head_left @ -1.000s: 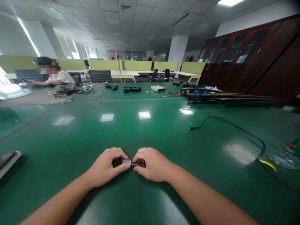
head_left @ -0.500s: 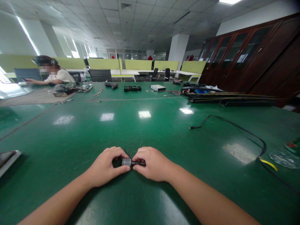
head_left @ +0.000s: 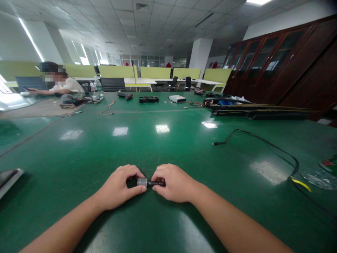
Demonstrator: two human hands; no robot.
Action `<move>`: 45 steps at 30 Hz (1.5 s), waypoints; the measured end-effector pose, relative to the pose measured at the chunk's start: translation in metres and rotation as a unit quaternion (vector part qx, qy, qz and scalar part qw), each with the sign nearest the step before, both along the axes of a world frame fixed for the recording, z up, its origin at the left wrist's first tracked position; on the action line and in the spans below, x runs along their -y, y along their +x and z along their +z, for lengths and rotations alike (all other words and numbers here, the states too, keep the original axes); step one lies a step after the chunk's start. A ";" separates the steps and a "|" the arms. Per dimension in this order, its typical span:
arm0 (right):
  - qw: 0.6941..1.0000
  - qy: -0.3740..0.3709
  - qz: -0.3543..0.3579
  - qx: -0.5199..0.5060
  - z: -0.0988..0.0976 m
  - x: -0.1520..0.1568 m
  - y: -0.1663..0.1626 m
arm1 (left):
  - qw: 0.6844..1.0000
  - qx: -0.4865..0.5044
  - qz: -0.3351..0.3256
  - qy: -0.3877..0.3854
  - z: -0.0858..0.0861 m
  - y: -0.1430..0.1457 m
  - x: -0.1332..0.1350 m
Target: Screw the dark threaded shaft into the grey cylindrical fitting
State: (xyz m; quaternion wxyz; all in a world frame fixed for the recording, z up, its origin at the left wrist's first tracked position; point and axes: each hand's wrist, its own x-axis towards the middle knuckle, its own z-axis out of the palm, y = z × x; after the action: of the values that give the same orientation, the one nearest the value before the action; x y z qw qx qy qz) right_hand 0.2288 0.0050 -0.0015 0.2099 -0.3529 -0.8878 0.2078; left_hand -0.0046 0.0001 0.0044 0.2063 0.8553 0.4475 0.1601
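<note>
A short grey metal cylinder (head_left: 142, 182) lies on its side at the front middle of the table. My left hand (head_left: 122, 184) pinches it between thumb and fingers, with a dark gap inside the curl. From the cylinder's right end a dark threaded rod (head_left: 152, 183) runs to the right, in line with it. My right hand (head_left: 172, 182) is closed around the rod's right part, thumb in front and fingers behind. A short stretch of thread shows between the two hands. The rod's far end lies within my right fingers, partly hidden.
A black cable (head_left: 265, 141) with a yellow tag curves over the green table (head_left: 184, 147) at right, beside a clear plastic bottle (head_left: 318, 175). A flat-edged object (head_left: 10, 179) lies at left. A power drill (head_left: 125, 96) and black parts (head_left: 149, 99) stand far back. A person (head_left: 59, 82) sits far left.
My right hand has shifted slightly right along the rod, away from the cylinder, so more thread shows. My left hand and the cylinder have stayed put.
</note>
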 end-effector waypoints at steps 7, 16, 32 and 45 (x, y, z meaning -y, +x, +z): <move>1.000 -0.025 -0.004 0.001 0.002 -0.002 0.007 | 1.000 0.006 -0.005 0.001 0.001 0.000 0.000; 0.989 -0.125 -0.070 0.035 0.011 -0.019 0.044 | 1.000 0.016 -0.003 -0.003 0.001 0.001 0.001; 0.997 -0.072 -0.024 -0.016 0.003 -0.005 0.014 | 1.000 0.004 0.005 -0.009 -0.001 0.000 0.000; 0.996 -0.063 0.000 -0.064 -0.004 -0.002 -0.001 | 1.000 0.016 0.002 -0.012 -0.001 -0.001 0.000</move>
State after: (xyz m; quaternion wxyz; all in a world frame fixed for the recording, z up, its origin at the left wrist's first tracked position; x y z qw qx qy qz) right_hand 0.2274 0.0068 -0.0055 0.2433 -0.3510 -0.8580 0.2853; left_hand -0.0058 0.0005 0.0033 0.2232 0.8492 0.4479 0.1687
